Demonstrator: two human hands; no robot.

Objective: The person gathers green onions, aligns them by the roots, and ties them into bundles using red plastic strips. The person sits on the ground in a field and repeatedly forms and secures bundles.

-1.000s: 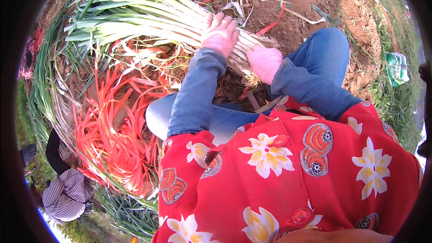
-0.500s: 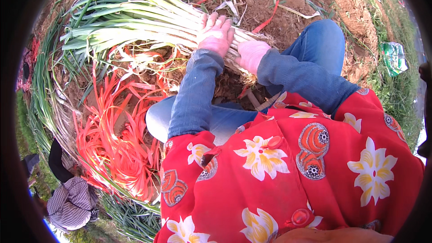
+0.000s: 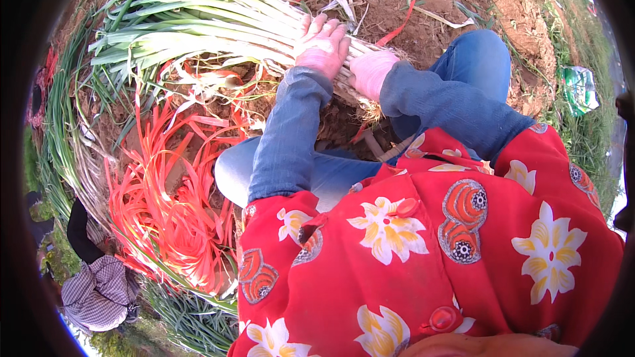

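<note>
A big bunch of green onions [image 3: 205,23] lies slantwise in front of me, leaves fanned out to the far left and pale stalks toward the middle. Across the stalks, my left hand [image 3: 322,47] is clasped from above, its fingers bent over them. My right hand [image 3: 372,74] grips the same bunch closer to the root end, just right of the left hand; most of its fingers are hidden. Some roots hang below the right hand.
A tangled heap of red plastic strips [image 3: 169,221] lies left of my knee. More green onions [image 3: 69,152] are spread along the left. A person in a checked hat [image 3: 99,294] is at the lower left. A green-and-white packet [image 3: 579,90] rests on grass at right.
Both hands have shifted very slightly to the right in the picture, still gripping the bunch of green onions. The person at the lower left has moved a little.
</note>
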